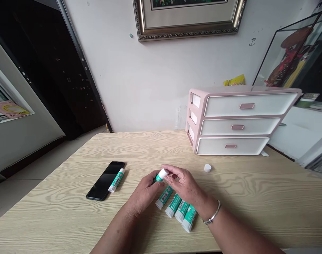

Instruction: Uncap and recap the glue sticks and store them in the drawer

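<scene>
A green-and-white glue stick (158, 178) is held up over the table in my left hand (145, 192), its fingers wrapped round the green barrel. My right hand (185, 185) pinches the white cap (163, 173) at its upper end between thumb and fingers. Just below my hands, several more glue sticks lie side by side, the nearest being this one (189, 218) and the leftmost this one (164, 197). The right hand partly covers their upper ends. A loose white cap (207, 168) stands on the table, to the right of my right hand.
A black phone (104, 181) lies on the left of the wooden table (71, 218), with another glue stick (116, 180) resting against its right edge. At the back right stands a pink-and-white drawer unit (237, 121), topped by a yellow packet (236, 80). Behind is the wall.
</scene>
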### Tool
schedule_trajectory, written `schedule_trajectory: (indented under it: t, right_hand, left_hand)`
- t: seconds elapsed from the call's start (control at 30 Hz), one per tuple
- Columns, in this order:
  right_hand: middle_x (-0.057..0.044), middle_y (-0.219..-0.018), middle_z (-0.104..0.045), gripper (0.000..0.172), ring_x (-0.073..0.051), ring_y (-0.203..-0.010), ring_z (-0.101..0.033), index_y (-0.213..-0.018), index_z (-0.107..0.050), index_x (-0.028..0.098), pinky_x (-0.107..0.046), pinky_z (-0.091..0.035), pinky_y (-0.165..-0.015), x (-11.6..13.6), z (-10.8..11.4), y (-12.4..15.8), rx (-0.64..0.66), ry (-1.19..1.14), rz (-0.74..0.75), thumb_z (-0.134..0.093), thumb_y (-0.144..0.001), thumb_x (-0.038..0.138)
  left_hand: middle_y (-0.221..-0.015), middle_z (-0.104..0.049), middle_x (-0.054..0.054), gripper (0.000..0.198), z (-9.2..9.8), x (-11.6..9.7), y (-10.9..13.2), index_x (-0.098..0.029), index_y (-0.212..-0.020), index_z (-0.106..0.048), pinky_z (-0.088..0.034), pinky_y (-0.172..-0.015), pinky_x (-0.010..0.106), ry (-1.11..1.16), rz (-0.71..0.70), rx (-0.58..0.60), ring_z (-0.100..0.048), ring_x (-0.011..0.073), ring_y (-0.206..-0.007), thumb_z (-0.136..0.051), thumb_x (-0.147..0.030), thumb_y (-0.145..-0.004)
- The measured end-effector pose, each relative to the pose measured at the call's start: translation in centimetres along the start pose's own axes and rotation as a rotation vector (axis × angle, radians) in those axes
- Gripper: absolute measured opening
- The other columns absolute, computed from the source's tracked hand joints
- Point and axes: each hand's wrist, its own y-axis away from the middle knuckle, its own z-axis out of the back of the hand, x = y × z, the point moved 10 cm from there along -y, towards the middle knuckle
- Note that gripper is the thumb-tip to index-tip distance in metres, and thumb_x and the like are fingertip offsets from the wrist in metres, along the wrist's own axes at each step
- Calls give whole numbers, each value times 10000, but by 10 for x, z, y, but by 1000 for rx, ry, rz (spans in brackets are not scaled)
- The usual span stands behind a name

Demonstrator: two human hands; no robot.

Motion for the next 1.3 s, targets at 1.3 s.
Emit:
schedule_trajectory:
  t: [1.3]
  right_hand:
    - [-181, -1205, -658, 439, -333, -1138, -593, -1278, -642, 144, -419, -444, -912, -63, 145, 13, -178, 1217, -585, -498, -870, 215]
  left_hand:
    - [-937, -690, 69, 391, 44, 35, -6, -223, -893, -640, -347, -647, 292, -733, 177, -324, -616, 213, -788, -455, -565, -922]
